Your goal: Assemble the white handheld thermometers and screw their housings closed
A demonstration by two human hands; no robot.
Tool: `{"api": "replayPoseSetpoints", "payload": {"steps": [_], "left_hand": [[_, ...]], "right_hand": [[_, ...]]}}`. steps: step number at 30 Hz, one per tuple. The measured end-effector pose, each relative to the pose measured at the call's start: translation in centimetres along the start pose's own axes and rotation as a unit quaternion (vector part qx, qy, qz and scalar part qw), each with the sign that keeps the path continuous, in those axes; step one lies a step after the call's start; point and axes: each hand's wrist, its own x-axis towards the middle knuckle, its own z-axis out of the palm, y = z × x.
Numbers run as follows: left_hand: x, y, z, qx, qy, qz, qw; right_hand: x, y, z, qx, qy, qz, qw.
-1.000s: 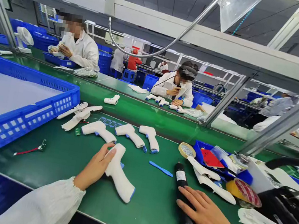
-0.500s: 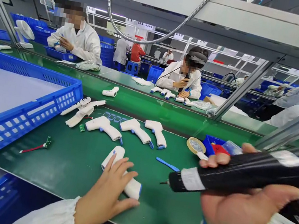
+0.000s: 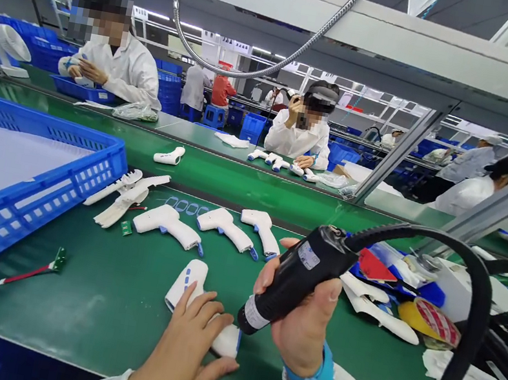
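Note:
My left hand (image 3: 187, 345) lies over a white infrared thermometer (image 3: 191, 274) on the green worktop, holding it down with the fingers across its body and the thumb by its handle end. My right hand (image 3: 305, 330) is wrapped round a black electric screwdriver (image 3: 301, 273), tilted so its tip end points down and left. That end is close to the blue-edged handle end of the thermometer; I cannot make out whether they touch. Behind my hands lie three more white thermometers, the left one (image 3: 168, 225), the middle one (image 3: 226, 229) and the right one (image 3: 261, 230).
A blue crate (image 3: 114, 159) stands at the left, near white shell halves (image 3: 127, 200) and a circuit board with red wire (image 3: 57, 261). At the right are white shell parts (image 3: 383, 311), a tape roll (image 3: 430, 319) and the screwdriver's thick cable (image 3: 476, 321). Co-workers sit across the line.
My right hand has brought the screwdriver left and turned it from nearly level to pointing down, close to the thermometer. My left hand stays on the thermometer. The view has shifted slightly.

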Motion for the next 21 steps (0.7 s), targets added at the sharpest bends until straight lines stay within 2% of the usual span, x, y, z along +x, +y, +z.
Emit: {"api": "replayPoseSetpoints", "payload": {"steps": [9,13,21], "left_hand": [[0.2,0.0,0.2,0.006,0.025,0.006,1.000],[0.3,0.0,0.2,0.010,0.027,0.014,0.999],[0.2,-0.1,0.0,0.023,0.029,0.027,0.999]], "right_hand": [[0.0,1.2,-0.3,-0.006,-0.064,0.021,0.998],[-0.2,1.2,-0.3,0.004,-0.074,0.040,0.996],[-0.2,1.8,-0.1,0.023,-0.088,0.009,0.996]]}}
